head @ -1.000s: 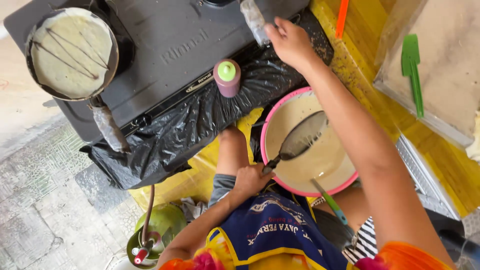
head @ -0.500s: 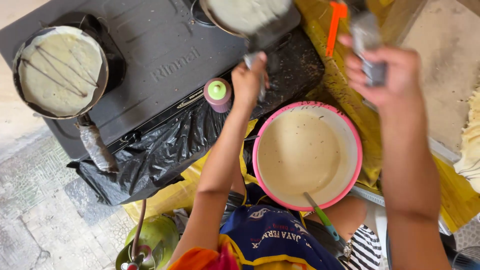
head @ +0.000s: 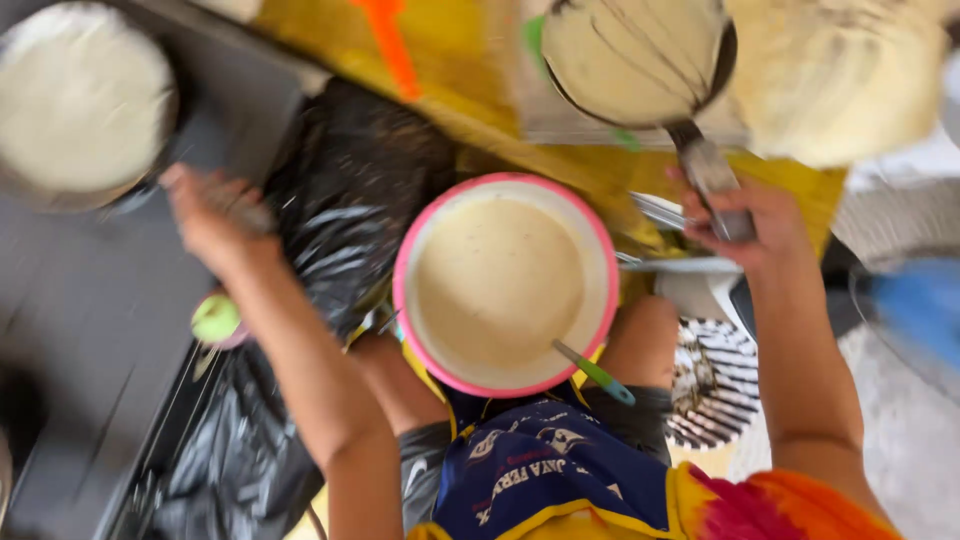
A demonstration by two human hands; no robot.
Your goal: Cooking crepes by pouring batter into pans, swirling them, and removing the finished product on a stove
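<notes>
Head view: your right hand [head: 745, 225], fist clamped on the handle, has carried the crepe pan [head: 640, 55] off the stove toward the stack [head: 835, 80]. Your left hand [head: 215, 215] now grips the other pan [head: 80, 110]; batter bowl [head: 505, 285] lies between.

Bare forearms, no sleeves reaching the left hand [head: 215, 215] or right hand [head: 745, 225]. Navy shirt [head: 550, 480] with yellow trim and pale lettering; orange-red shoulder panel; grey shorts [head: 425, 470].
</notes>
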